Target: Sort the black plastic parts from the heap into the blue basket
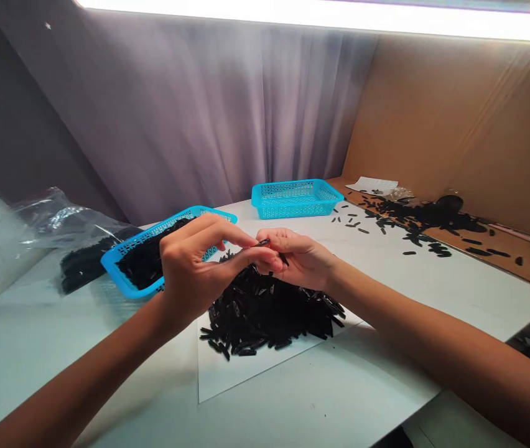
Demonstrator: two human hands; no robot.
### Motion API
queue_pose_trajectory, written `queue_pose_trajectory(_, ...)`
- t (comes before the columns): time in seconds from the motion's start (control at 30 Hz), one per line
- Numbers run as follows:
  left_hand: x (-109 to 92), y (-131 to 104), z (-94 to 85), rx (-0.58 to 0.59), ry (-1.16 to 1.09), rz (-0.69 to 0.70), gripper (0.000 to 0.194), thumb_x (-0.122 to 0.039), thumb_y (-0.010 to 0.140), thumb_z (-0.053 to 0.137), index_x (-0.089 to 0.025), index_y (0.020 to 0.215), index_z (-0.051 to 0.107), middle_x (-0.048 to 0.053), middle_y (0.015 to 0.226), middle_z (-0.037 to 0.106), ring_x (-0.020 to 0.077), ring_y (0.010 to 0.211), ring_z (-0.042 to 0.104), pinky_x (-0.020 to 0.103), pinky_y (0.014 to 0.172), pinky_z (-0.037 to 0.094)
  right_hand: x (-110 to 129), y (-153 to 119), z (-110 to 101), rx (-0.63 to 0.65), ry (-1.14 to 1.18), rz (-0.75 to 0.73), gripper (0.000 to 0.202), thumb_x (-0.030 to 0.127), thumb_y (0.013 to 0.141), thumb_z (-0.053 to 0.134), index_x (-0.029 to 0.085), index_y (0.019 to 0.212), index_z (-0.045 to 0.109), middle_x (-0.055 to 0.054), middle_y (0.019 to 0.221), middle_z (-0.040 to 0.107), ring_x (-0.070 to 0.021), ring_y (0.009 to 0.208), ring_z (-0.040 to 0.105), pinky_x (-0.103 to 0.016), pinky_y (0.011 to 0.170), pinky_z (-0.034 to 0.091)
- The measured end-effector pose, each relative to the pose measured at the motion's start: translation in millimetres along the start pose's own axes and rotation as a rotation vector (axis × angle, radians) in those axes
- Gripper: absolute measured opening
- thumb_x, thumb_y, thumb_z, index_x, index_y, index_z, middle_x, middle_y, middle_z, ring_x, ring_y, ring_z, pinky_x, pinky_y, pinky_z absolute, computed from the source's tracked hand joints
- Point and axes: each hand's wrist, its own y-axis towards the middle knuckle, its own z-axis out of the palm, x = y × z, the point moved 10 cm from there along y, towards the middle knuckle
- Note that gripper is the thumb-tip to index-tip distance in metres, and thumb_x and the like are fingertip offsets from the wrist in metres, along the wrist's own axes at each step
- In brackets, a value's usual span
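Above a heap of small black oblong pieces (274, 311), my two hands meet at the fingertips. My left hand (199, 255) pinches one slim, shiny black piece (263, 242) between thumb and forefinger. My right hand (300, 258) is closed against the same spot, with another dark piece (284, 259) showing between its fingers. What exactly these pieces are is too small to make out. The heap lies on a white sheet (218, 379). Behind my left hand, a blue basket (127, 289) holds more black pieces, partly hidden by that hand.
A second blue basket (297, 208) stands at the back of the white table (386, 373). Many black pieces (437, 214) lie scattered at the right by a cardboard panel (470, 124). At the left is a clear plastic bag (69, 218) with dark contents. A bright lamp (321, 18) hangs overhead.
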Motion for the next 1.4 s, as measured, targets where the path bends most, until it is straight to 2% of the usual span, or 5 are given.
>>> queue_pose_trajectory(0.57,0,3,-0.9,0.021,0.131,-0.023,0.019,-0.037,0.08,0.08,-0.027,0.067,0.071,-0.004,0.063,0.07,0.0134,0.057,0.06,0.031,0.055,0.049,2,1,5,-0.017,-0.041,-0.006,0.019,0.028,0.081,0.078,0.012,0.076,0.07,0.0,0.063,0.062,-0.0065,0.055,0.053,-0.016,0.059,0.049)
queue_pose_trajectory(0.8,104,12,-32.2,0.205,0.691,-0.357,0.017,-0.041,0.075,0.08,-0.027,0.083,0.075,0.002,0.079,0.074,0.0226,0.075,0.069,0.037,0.068,0.049,9,-3,-28,-0.362,0.024,-0.053,0.019,0.001,0.082,0.067,0.013,0.097,0.067,-0.004,0.084,0.07,-0.0078,0.075,0.068,-0.012,0.068,0.056)
queue_pose_trajectory(0.93,125,-5,-3.9,0.462,0.334,-0.554,0.034,-0.053,0.078,0.073,-0.025,0.098,0.074,0.003,0.098,0.076,0.0243,0.088,0.071,0.038,0.077,0.054,9,-7,-36,-0.464,0.053,-0.08,0.027,-0.004,0.082,0.064,0.012,0.104,0.064,-0.006,0.087,0.072,-0.0088,0.075,0.071,-0.011,0.068,0.059)
queue_pose_trajectory(1.07,87,-32,52.0,0.653,-0.234,-0.706,0.037,-0.048,0.076,0.078,-0.023,0.103,0.07,0.004,0.098,0.078,0.0238,0.092,0.073,0.035,0.081,0.058,10,-8,-36,-0.491,0.05,-0.124,0.029,-0.004,0.082,0.063,0.013,0.105,0.063,-0.004,0.087,0.073,-0.0082,0.074,0.072,-0.012,0.071,0.06)
queue_pose_trajectory(1.4,80,-29,44.8,0.285,-0.447,-0.754,0.028,-0.036,0.071,0.085,-0.015,0.081,0.071,0.009,0.092,0.079,0.0252,0.089,0.076,0.041,0.091,0.06,19,-6,-41,-0.486,0.019,-0.197,0.019,0.0,0.081,0.069,0.013,0.095,0.065,-0.007,0.097,0.074,-0.009,0.087,0.073,-0.013,0.084,0.058)
